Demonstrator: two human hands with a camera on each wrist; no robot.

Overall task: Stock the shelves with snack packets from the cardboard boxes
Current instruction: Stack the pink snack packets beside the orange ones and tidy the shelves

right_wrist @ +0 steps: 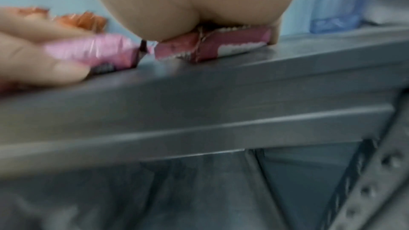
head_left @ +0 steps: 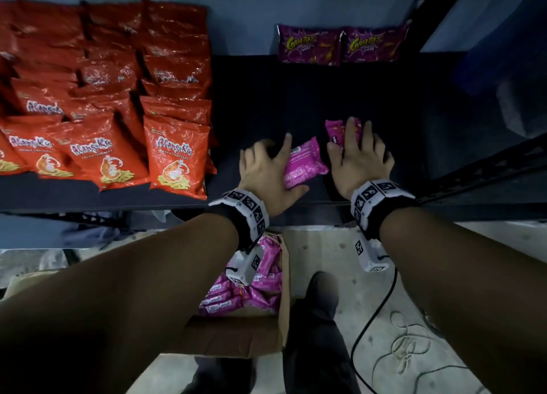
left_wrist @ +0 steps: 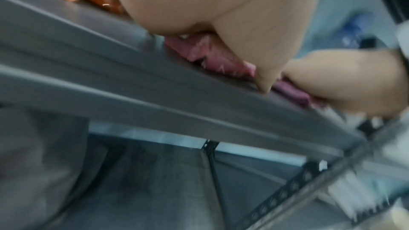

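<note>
Both hands lie flattened on pink snack packets on the dark shelf (head_left: 296,97), left hand (head_left: 266,168) gripping one packet (head_left: 303,163), right hand (head_left: 359,157) pressing another (head_left: 336,133), apparently to seat them near the front edge.

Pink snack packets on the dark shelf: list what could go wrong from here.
1. The pink foil packet under the left hand lies askew near the dark metal shelf's front edge; it may slip off toward the cardboard box.
2. The second pink packet sits under the right hand; pressing could crush its contents.
3. The black floor cable by the feet is a trip hazard.
</note>
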